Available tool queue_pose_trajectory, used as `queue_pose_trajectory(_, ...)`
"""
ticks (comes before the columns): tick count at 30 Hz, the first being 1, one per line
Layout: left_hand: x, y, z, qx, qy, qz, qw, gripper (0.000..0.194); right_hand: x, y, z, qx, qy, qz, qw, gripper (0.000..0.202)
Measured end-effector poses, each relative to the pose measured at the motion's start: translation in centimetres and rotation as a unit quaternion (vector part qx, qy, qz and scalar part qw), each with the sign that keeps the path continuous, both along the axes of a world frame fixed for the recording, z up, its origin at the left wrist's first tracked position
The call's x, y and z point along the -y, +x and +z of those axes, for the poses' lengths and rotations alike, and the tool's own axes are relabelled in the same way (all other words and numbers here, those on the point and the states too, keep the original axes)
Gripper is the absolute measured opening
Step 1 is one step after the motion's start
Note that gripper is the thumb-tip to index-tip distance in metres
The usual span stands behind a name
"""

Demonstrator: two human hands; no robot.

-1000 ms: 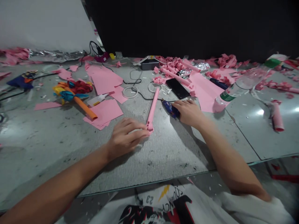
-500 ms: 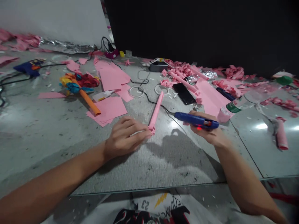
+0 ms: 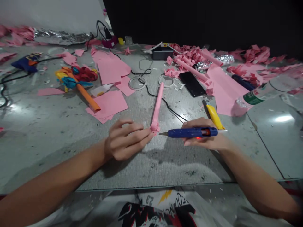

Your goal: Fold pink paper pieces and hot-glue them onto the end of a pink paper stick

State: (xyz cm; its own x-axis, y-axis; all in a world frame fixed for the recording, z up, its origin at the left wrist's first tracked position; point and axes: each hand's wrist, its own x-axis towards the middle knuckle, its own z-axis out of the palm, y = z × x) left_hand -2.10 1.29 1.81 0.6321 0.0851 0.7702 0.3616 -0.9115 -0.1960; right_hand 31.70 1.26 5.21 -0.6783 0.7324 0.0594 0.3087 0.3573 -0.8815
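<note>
A rolled pink paper tube [image 3: 158, 104] lies on the grey table, with a small folded pink paper piece [image 3: 155, 127] at its near end. My left hand [image 3: 130, 138] pinches that near end between its fingertips. In my right hand [image 3: 203, 135] is a blue glue gun [image 3: 182, 132], held level with its nozzle pointing left, close to the folded piece. A red light glows on the gun, and a clear glue stick shows at its rear. Whether nozzle and paper touch, I cannot tell.
Beyond the hands are pink sheets [image 3: 113, 104], a paper flower with an orange stem [image 3: 87, 97], two white rings, a black phone [image 3: 192, 84] and a yellow cutter [image 3: 215, 116]. A plastic bottle [image 3: 265, 91] lies at right. The gun's black cord crosses the table.
The glue gun in my right hand has moved down and left, bringing its nozzle near the folded paper. My left hand keeps its pinch. The view has shifted, and the yellow cutter is now visible.
</note>
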Motion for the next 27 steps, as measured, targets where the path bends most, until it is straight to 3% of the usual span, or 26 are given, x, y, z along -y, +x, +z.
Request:
queue_pose_trajectory(5, 0.5, -0.4, -0.3, -0.014, -0.002, 0.0, 1.0, 0.026, 0.2, -0.4, -0.5, -0.005, -0.003, 0.011, 1.0, 0.034)
queue_pose_trajectory(9, 0.8, -0.6, -0.4, -0.013, -0.059, 0.008, 0.998, 0.037, 0.2, -0.6, -0.9, -0.007, 0.009, 0.022, 1.0, 0.034)
queue_pose_trajectory(17, 1.1, -0.4, 0.4, -0.017, -0.016, -0.03, 0.999, 0.025, 0.5, -1.3, 0.1, 0.015, 0.08, 0.057, 0.995, 0.039)
queue_pose_trajectory(22, 1.4, -0.8, 0.0, -0.028, -0.075, -0.015, 0.997, 0.036, 0.6, -1.2, 0.1, 0.028, 0.103, 0.063, 0.992, 0.045)
queue_pose_trajectory(27, 2.1, -0.9, 0.7, -0.048, -0.093, -0.006, 0.994, 0.039, 0.7, -1.1, 0.1, 0.038, 0.128, 0.06, 0.989, 0.048)
